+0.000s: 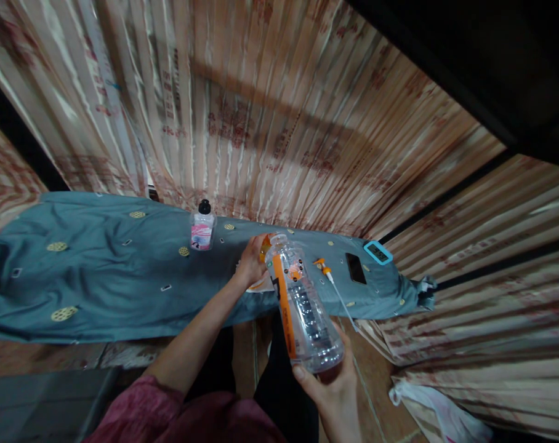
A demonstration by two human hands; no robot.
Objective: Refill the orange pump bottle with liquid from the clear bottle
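In my right hand is a large clear plastic bottle with an orange label, gripped at its base. The bottle is tilted, its uncapped neck pointing away from me, and looks mostly empty. My left hand is closed beside that neck, around a small amber-orange thing whose kind I cannot make out. Partly hidden below my left hand is a white and orange item. An orange-headed pump with a long white tube lies on the cloth to the right of the bottle.
A teal patterned cloth covers the long narrow surface. A small clear bottle with a black cap stands left of my hands. To the right lie a dark phone and a blue-framed digital timer. A white plastic bag is at lower right.
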